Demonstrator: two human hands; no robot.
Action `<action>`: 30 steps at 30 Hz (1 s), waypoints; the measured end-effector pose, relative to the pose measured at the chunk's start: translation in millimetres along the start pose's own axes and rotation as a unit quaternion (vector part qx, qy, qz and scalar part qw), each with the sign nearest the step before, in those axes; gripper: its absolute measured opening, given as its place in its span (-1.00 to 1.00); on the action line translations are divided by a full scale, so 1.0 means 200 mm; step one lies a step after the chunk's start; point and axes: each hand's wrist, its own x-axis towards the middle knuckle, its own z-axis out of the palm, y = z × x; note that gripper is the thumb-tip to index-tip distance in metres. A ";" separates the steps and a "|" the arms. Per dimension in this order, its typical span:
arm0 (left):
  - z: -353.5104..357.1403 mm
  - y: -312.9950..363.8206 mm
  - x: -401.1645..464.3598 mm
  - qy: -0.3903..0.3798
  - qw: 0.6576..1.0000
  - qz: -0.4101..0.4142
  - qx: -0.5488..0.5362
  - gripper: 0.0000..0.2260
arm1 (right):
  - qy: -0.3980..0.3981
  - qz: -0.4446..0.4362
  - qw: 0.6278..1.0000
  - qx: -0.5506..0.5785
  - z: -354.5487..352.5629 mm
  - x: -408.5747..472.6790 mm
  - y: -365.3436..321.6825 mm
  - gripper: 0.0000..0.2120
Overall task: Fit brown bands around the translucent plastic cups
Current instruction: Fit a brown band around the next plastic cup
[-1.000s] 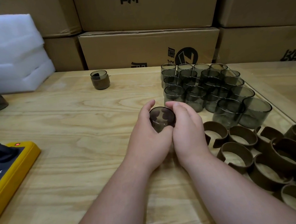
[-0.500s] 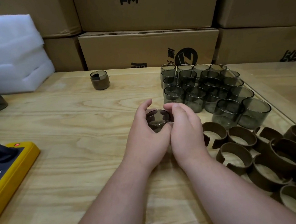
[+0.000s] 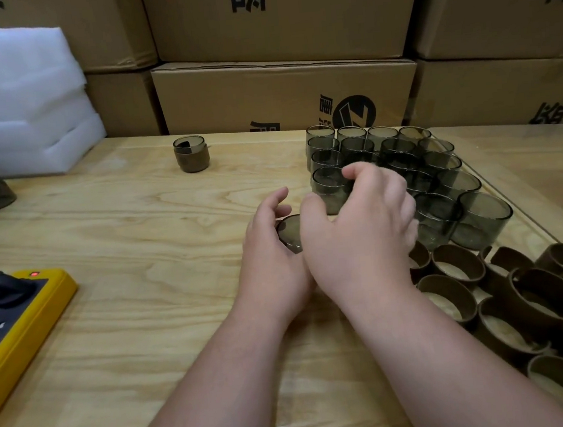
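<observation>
Right hand: Half a second before, both of our hands were pressed around one cup. By this moment our right hand [image 3: 359, 219] had lifted off it and hung over the near edge of the cup cluster, fingers loosely curled and thumb apart, pinching nothing we could see.
Left hand: Our left hand [image 3: 271, 252] stayed on the bench, curled around the held cup [image 3: 289, 234], thumb raised and fingers wrapped behind it.
What that meant: We judged the pressing on this cup finished, or nearly so, and the right hand free to reach for the next piece; whether it was bound for a cup or a band we could not tell.
Held cup: It sat low between our two wrists on the bench [image 3: 137, 227], its smoky rim tilted toward us. Whether a band was seated around it was hidden by our hands.
Unbanded cups [image 3: 441, 177]: They stood upright and packed in touching rows on a clear sheet at right, thin-walled, grey-tinted and see-through.
Brown bands [image 3: 539, 295]: Open rings lay crowded together just in front of the cups, some overlapping.
Finished cup [image 3: 191, 154]: One cup with a brown band around its lower body stood alone at the far side, well apart from the rest.
Progress: With only that one visibly banded, we judged most of the job remained.
</observation>
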 end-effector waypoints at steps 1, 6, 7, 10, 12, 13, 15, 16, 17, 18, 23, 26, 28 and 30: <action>0.00 0.00 0.00 0.008 1.000 0.008 0.011 -0.38 | -0.024 0.019 0.999 -0.021 0.00 0.00 0.00 -0.47; 0.00 -0.02 0.00 0.019 0.998 0.027 0.052 -0.40 | -0.102 0.053 0.993 0.024 0.01 0.02 0.02 -0.46; 0.00 -0.01 0.00 0.016 0.998 0.026 0.046 -0.39 | -0.105 0.046 0.993 0.039 0.00 0.03 0.02 -0.49; 0.01 0.00 0.00 0.004 1.000 0.016 0.023 -0.34 | -0.091 0.023 0.992 0.087 -0.02 0.07 0.02 -0.68; 0.01 0.00 0.00 0.003 1.000 0.012 0.019 -0.34 | -0.075 0.002 0.992 0.097 -0.05 0.10 0.04 -0.77; 0.01 0.00 -0.01 0.002 1.000 0.011 0.020 -0.35 | -0.073 -0.005 0.994 0.084 -0.07 0.13 0.05 -0.73; 0.02 0.00 -0.01 0.000 1.000 0.011 0.018 -0.37 | -0.095 -0.005 0.995 0.032 -0.12 0.17 0.09 -0.60; 0.02 0.00 -0.01 0.000 1.000 0.009 0.015 -0.37 | -0.122 -0.003 0.993 -0.008 -0.13 0.19 0.11 -0.54; 0.02 0.00 -0.01 -0.001 1.000 0.007 0.011 -0.38 | -0.155 -0.002 0.986 -0.052 -0.15 0.21 0.13 -0.50; 0.02 0.00 -0.01 -0.001 1.000 0.006 0.007 -0.39 | -0.189 -0.005 0.978 -0.092 -0.16 0.22 0.16 -0.46; 0.01 0.01 -0.01 0.004 0.999 -0.012 -0.037 -0.48 | -0.283 -0.024 0.944 -0.168 -0.17 0.25 0.24 -0.31; 0.01 0.02 -0.01 0.006 0.998 -0.020 -0.057 -0.51 | -0.263 -0.035 0.949 -0.169 -0.14 0.26 0.27 -0.33; 0.01 0.02 -0.01 0.004 0.998 -0.017 -0.065 -0.50 | -0.255 -0.039 0.952 -0.166 -0.13 0.25 0.28 -0.32; 0.01 0.03 -0.01 0.001 0.997 -0.015 -0.072 -0.48 | -0.261 -0.060 0.948 -0.171 -0.11 0.25 0.28 -0.29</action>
